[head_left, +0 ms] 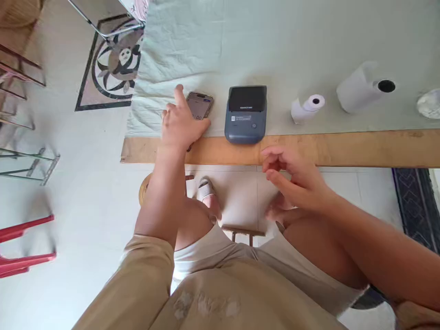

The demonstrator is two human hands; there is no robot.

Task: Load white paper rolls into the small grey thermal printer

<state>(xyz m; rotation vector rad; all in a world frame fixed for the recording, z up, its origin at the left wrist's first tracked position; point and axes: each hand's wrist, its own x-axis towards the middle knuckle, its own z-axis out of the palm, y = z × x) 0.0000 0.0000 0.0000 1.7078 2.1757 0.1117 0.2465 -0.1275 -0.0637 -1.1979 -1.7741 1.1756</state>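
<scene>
My left hand (pixel 180 124) reaches over a smartphone (pixel 200 105) at the near edge of the table and hides part of it. Its thumb and index finger are spread, the other fingers partly bent; whether it touches the phone I cannot tell. To the right of the phone lies a dark blue portable label printer (pixel 245 126) with a black top part and a power button. My right hand (pixel 294 176) hovers by the wooden table edge, below and right of the printer. Its fingers are loosely bent, the thumb apart, with nothing visible between them.
A small white paper roll (pixel 304 110) and a larger one (pixel 359 89) stand right of the printer, with a round whitish object (pixel 430 103) farther right. A pale green cloth (pixel 275 46) covers the table behind its wooden edge (pixel 360 149). Red stool legs (pixel 27 266) show at left.
</scene>
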